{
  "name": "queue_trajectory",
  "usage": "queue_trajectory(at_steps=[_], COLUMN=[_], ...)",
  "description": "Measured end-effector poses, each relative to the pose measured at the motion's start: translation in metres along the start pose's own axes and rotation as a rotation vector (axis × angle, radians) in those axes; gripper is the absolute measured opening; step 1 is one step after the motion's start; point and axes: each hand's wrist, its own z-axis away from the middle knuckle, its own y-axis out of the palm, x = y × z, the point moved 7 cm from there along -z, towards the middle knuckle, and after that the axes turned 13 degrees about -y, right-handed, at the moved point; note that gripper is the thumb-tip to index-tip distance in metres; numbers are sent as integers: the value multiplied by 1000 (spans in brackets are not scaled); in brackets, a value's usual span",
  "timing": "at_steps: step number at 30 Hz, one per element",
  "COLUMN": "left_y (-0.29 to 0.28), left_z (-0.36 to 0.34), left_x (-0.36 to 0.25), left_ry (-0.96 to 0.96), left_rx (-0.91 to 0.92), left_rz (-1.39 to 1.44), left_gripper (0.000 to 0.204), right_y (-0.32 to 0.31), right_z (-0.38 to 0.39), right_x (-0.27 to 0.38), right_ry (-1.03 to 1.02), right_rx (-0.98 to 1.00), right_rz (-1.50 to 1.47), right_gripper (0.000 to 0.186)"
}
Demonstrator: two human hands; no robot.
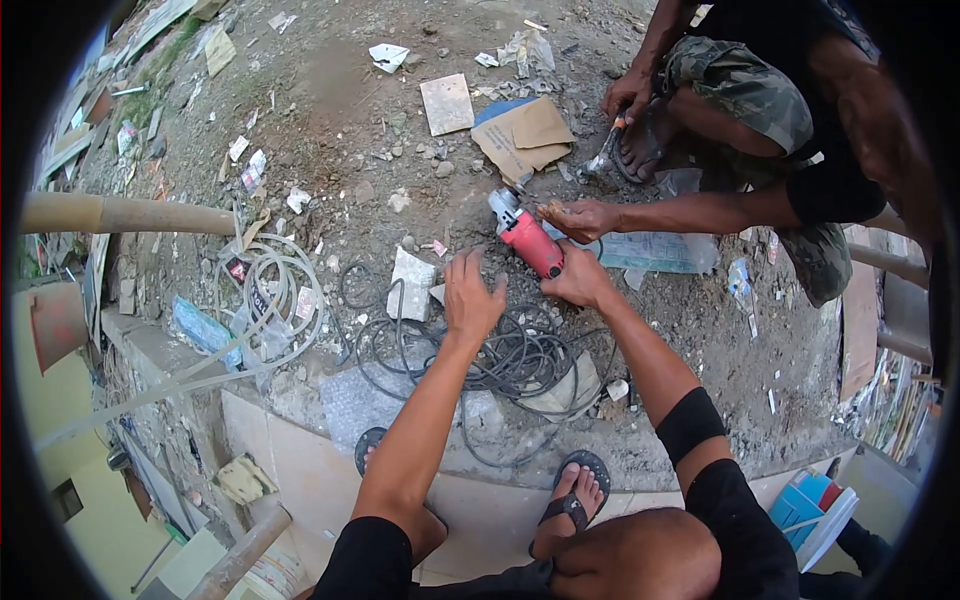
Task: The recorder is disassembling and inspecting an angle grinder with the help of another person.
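A red angle grinder [534, 243] with a silver gear head lies slantwise over the dirt. My right hand [580, 276] is wrapped round its rear end. To the left of it, my left hand [472, 298] hovers with its fingers stretched and holds nothing. Beneath my arms a dark cable [520, 350] lies in loose coils. A co-worker's hand [580, 220] reaches in from the right to the grinder's head, with something small and dark in its fingers. The co-worker's other hand [628, 95] grips a metal-headed tool [603, 158] with an orange-and-dark handle.
A white block [411, 284] sits beside my left hand. Cardboard [525, 138] and a square tile [447, 104] lie beyond the grinder. Coiled clear hose [290, 262] and a bamboo pole [130, 214] are at left. Bubble wrap [360, 405] lies near my feet, along the tiled ledge [315, 470].
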Motion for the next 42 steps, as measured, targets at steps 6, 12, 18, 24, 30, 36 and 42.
queue_trajectory(at_steps=[6,12,18,24,30,36,42], left_y=[72,68,48,51,63,63,81], left_z=[-43,-39,-31,-27,-23,-27,-22], left_x=[5,34,25,19,0,13,-2], left_ry=[-500,-704,-748,-772,-789,-747,-674], left_rx=[393,149,138,35,45,-191,-242], left_rz=[594,376,376,307,290,299,350], left_gripper=[77,88,88,85,83,84,80], right_y=[8,40,-8,-8,38,42,32], right_z=[1,13,54,55,24,12,9], right_x=[10,17,-42,-7,14,10,-3], right_ry=[68,-110,168,171,-31,-80,-165], right_rx=[23,7,-36,-50,-8,-79,-96], right_rz=[32,-47,469,418,296,369,328], right_gripper=[61,65,46,47,66,71,73])
